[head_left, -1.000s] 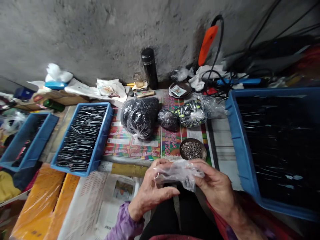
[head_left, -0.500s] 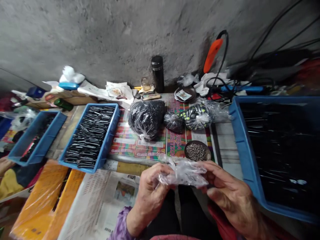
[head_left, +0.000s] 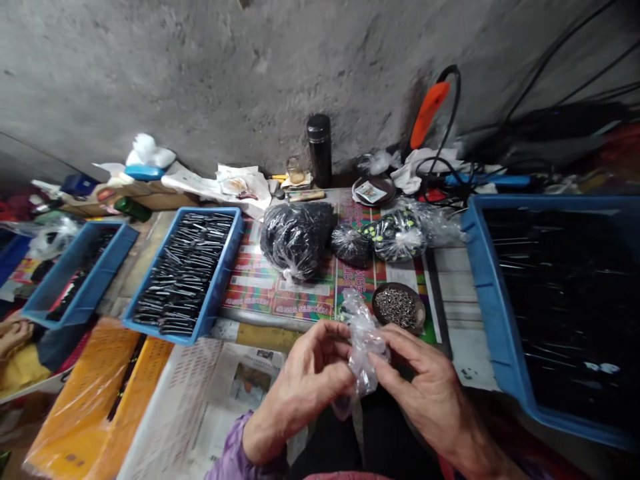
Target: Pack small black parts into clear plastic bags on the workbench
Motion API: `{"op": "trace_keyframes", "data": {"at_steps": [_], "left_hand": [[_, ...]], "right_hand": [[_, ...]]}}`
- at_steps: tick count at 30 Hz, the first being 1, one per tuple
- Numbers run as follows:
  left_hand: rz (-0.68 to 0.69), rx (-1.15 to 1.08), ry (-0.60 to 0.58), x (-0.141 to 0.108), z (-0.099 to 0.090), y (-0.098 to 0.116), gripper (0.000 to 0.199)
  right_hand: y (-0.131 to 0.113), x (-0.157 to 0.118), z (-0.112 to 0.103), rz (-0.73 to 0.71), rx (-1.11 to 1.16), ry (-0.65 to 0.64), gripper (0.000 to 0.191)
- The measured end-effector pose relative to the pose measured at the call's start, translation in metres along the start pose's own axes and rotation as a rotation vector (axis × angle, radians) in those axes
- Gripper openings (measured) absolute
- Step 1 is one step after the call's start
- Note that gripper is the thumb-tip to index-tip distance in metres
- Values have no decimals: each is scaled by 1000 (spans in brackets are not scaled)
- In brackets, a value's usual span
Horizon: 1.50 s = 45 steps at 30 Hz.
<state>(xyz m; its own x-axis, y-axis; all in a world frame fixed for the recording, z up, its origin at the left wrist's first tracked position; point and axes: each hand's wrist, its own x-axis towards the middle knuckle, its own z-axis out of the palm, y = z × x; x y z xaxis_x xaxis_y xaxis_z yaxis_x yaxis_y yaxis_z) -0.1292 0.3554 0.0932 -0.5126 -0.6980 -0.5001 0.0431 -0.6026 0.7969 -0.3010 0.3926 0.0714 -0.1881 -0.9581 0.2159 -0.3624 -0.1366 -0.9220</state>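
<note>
In the head view, the left hand (head_left: 305, 387) and right hand (head_left: 430, 383) pinch a crumpled clear plastic bag (head_left: 361, 350) between their fingertips, at six o'clock. Just beyond the right hand, toward five o'clock, sits a round dish (head_left: 419, 327) of small metal pieces (head_left: 395, 305). A blue bin (head_left: 483, 287) stands at three o'clock.

The flat sheet printed with pink lettering (head_left: 300, 309) is showing red, green, purple and orange patterning, while the large rectangular plastic bin (head_left: 493, 303), the middle rectangular plastic tray (head_left: 220, 280) and the narrow plastic tray at far left (head_left: 100, 287) are all showing blue. The round knotted plastic bag (head_left: 400, 235) is showing yellow-green spots among black, and the long slim handle (head_left: 429, 115) is glowing orange-red against the mottled grey wall (head_left: 200, 73). The crumpled sleeve (head_left: 234, 448) is showing purple.
</note>
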Motion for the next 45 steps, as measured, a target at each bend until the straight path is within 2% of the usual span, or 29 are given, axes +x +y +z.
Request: {"op": "trace_keyframes", "data": {"at_steps": [2,4,6,8,12,14,17,19,21,23,24,26,29,30,32,34,35,38,40,42,45], "left_hand": [[36,26,70,3,1,-4,54],[55,-11,144,7,2,-9,44],[48,-100,205,10,1,-14,40],[66,-159,269,12,-3,-18,39],[126,-215,315,10,-10,-21,35],[144,-279,311,10,-10,-19,37],[154,-434,310,12,-5,-14,41],[152,-527,343,15,-4,-10,43],[129,-582,378,17,-4,-7,47],[106,-585,371,17,-5,-6,47],[101,-564,352,17,-6,-6,47],[110,-496,306,15,-7,-7,55],[97,-399,237,13,-4,-11,73],[82,-373,219,13,-3,-13,75],[57,-300,211,15,-3,-19,74],[60,-124,260,18,-6,-24,69],[70,11,289,20,-9,-27,62],[92,453,293,25,-22,-35,16],[79,583,248,26,-30,-39,31],[27,506,211,27,-35,-41,40],[-100,126,137,29,-38,-40,41]], "right_hand": [[2,-3,1,24,46,-18,13],[5,-6,0,116,129,-60,15],[12,-7,-3,240,202,-121,17],[19,-8,-8,275,158,-132,20],[32,-10,-16,5,-239,-16,23],[36,-12,-18,-98,-375,-2,27],[43,-15,-19,-97,-420,-10,23],[52,-15,-21,35,-336,-12,17],[62,-15,-23,279,-140,-47,13],[67,-15,-24,497,82,-88,17],[67,-15,-25,548,163,-102,22],[61,-16,-25,530,220,-126,41],[44,-15,-21,454,151,-215,72],[40,-13,-18,444,107,-236,72],[36,-10,-10,412,38,-240,51],[40,-6,-3,405,47,-205,29],[43,-4,-1,439,96,-183,26],[55,-1,1,675,383,-114,33],[58,1,-2,834,603,-82,42],[58,4,-4,949,773,-45,46],[60,5,-4,1044,888,67,45]]}}
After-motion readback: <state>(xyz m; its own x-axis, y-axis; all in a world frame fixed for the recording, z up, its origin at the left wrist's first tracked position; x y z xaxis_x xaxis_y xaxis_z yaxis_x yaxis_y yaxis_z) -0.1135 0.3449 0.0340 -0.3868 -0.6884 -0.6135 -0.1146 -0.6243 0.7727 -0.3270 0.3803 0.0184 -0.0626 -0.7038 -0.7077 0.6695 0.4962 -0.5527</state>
